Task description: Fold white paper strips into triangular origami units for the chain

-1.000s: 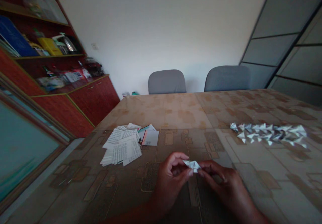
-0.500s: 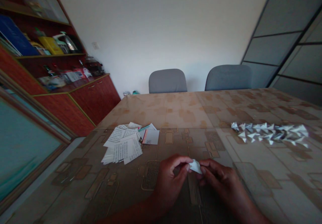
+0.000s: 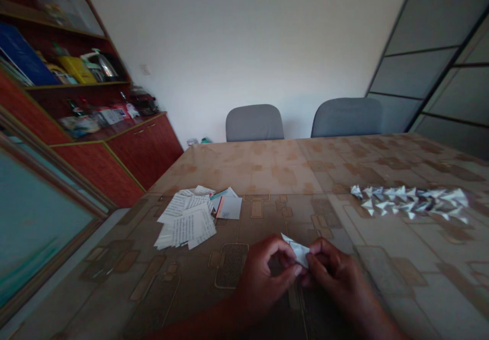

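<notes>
A small folded piece of white paper [image 3: 299, 251] is held above the near part of the table, between both hands. My left hand [image 3: 267, 266] pinches its lower left side with thumb and forefinger, and a pointed corner sticks up past the fingers. On the other side, my right hand [image 3: 336, 274] grips the right end between thumb and fingertips. To the left lies a loose pile of printed paper pieces [image 3: 191, 223]. Farther right, several folded paper pieces [image 3: 410, 202] with pointed tips stand in two rows.
The table [image 3: 275, 162] has a patterned cover. Behind its far edge are two grey chairs [image 3: 254, 122] against a white wall. A red-brown cabinet [image 3: 147, 149] with filled shelves stands at the left, and grey sliding panels [image 3: 420, 70] are at the right.
My left fingers have shifted slightly right along the folded paper, so its pointed left corner now shows above them. My right hand stays nearly in place.
</notes>
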Tool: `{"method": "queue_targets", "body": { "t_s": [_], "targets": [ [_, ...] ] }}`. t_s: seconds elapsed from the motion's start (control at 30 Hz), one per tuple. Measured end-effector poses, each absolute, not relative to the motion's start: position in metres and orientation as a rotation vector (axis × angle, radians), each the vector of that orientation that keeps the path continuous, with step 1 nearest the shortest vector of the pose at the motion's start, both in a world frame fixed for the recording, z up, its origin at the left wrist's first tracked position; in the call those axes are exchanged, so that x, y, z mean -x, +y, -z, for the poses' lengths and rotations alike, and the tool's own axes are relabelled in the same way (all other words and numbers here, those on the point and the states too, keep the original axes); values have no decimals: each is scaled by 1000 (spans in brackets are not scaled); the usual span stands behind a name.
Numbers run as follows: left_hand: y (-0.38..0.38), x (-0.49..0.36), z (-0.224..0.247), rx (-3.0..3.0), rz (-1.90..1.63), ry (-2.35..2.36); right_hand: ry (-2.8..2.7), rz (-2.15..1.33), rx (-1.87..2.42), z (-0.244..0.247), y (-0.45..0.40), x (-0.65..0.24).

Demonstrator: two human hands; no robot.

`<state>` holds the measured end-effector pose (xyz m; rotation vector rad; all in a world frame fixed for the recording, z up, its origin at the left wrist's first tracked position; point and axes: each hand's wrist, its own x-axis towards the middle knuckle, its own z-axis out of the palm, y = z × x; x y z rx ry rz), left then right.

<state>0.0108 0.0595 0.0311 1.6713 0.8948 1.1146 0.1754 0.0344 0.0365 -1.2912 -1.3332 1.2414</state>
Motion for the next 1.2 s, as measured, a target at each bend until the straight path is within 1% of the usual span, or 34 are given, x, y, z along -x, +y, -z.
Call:
{"method": "queue_targets", "body": {
  "t_s": [0.2,0.33,0.47,0.6,0.73,0.87,1.0,1.2],
  "targets": [
    [62,-9,-23,-1511,-1107,908,-1344,-1305,1249,-39,33,-174],
    [62,-9,-26,-1516,-1116,861,-1428,-1218,1266,-36,33,-174],
    [62,-12,-27,-1578,-1149,974,-1549,-1132,1240,-35,31,-174],
    [61,-14,-28,-1660,-1093,1004,-1603,-1089,1212,-39,31,-174],
    [60,-12,-29,-1635,-1068,967,-1527,-1098,1224,-38,35,-176],
    [62,-9,-27,-1434,-1011,847,-1440,-1073,1239,-36,38,-178],
    [64,-6,-25,-1326,-996,803,-1608,-924,1246,-38,36,-180],
    [66,-4,-24,-1314,-995,836,-1907,-587,1159,-42,34,-188]
  ]
}}
